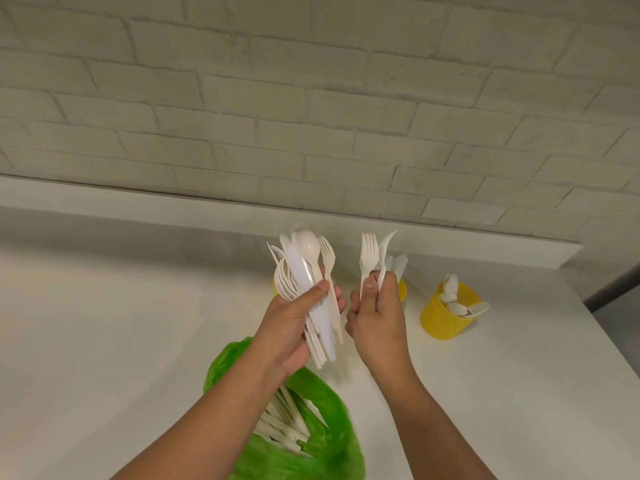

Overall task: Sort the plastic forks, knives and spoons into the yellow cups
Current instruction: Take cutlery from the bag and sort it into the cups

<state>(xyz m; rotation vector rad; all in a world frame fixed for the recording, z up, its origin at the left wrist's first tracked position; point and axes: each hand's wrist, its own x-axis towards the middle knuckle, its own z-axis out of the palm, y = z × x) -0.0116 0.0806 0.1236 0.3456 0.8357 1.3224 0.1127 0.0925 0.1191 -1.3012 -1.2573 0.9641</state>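
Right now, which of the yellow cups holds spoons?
The cup farthest right, clear of both hands, with white spoons sticking out. The other two sit mostly hidden behind the left hand gripping mixed cutlery and the right hand pinching forks.

Surface [121,323]: white, matte, raised ledge [138,195] along back edge | near edge, centre: green plastic bag [332,445], mouth open, white plastic cutlery [284,427] piled inside | right: yellow mesh cup [440,320], upright, holding spoons [460,308] | centre back: second yellow cup [401,289], largely occluded, contents unclear | left of it: third yellow cup [275,284], sliver only
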